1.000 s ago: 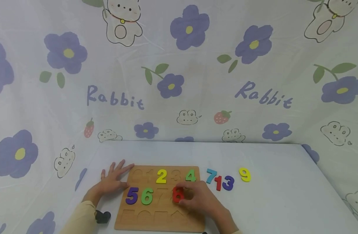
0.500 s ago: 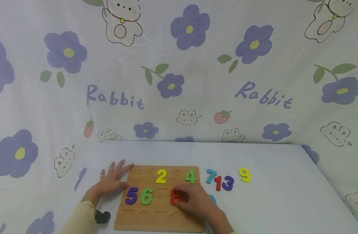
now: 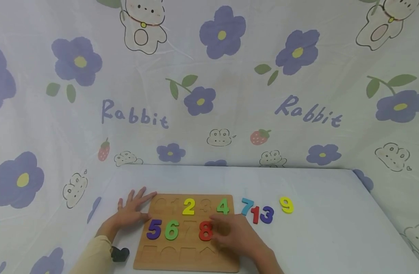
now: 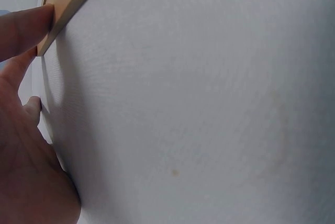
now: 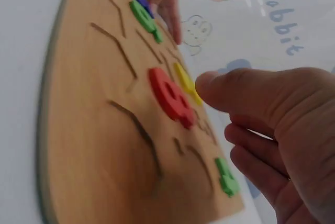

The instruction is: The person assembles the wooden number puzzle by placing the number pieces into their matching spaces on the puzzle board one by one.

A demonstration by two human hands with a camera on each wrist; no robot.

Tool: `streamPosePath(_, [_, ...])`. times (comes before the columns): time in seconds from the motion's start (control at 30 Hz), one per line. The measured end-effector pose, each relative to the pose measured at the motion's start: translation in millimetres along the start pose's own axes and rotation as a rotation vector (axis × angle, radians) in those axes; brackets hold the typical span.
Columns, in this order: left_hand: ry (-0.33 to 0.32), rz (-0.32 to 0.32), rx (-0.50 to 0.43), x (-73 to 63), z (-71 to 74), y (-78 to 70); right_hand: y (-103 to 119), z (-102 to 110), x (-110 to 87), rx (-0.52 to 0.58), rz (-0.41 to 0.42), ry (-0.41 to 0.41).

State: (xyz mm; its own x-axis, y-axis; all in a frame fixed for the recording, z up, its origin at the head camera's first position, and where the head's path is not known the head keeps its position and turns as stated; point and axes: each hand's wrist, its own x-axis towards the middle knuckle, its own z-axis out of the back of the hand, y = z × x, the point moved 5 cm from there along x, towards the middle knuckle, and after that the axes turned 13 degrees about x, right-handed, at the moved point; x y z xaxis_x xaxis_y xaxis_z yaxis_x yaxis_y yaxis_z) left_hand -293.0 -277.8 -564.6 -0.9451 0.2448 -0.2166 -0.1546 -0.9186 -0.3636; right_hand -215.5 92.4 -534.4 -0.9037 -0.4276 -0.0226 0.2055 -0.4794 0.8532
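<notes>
Hovering just beside the right edge of the red 8 (image 3: 205, 230), the right hand (image 3: 238, 234) has its thumb and forefinger parted, and its fingers grip nothing. The red 8 lies on the wooden board (image 3: 176, 243) in the middle row, right of the 7-shaped recess; whether it sits fully down in its own recess I cannot tell. Left along that row are the green 6 (image 3: 169, 230) and the purple 5 (image 3: 157, 230). In the far row are the yellow 2 (image 3: 189, 206) and, toward the right, the green 4 (image 3: 226, 206); the near row shows outlined recesses. At the board's left side the left hand (image 3: 131, 211) lies with its fingers spread, thumb and forefinger touching the edge. To the right of the board, on the white bench (image 3: 326, 220), the blue 7 (image 3: 248, 206), red 1 (image 3: 255, 215) and purple 3 (image 3: 268, 214) lie close together, the yellow 9 (image 3: 287, 204) a little farther right. Behind the bench hangs a pale cloth (image 3: 243, 76) printed with flowers and rabbits.
</notes>
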Motion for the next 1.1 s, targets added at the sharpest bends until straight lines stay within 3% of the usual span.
streamPosePath(0.23, [0.007, 0.001, -0.011, -1.9, 2.2, -4.1, -1, 34, -24.4, -0.017, 0.026, -0.032])
streamPosePath(0.43, [0.004, 0.003, -0.007, -2.0, 3.1, -4.9, -17, 66, -49.4, -0.067, 0.057, -0.06])
streamPosePath(0.63, [-0.011, -0.005, -0.008, -2.8, 3.4, -3.5, -36, 90, -72.2, -0.074, -0.016, -0.054])
streamPosePath(0.9, [-0.045, -0.048, -0.04, 2.0, -2.8, 6.2, -53, 96, -85.0, -0.086, -0.051, -0.047])
streamPosePath(1.1, [-0.048, -0.036, -0.028, 10.2, -11.5, 18.0, -56, 91, -80.5, -0.071, -0.013, -0.021])
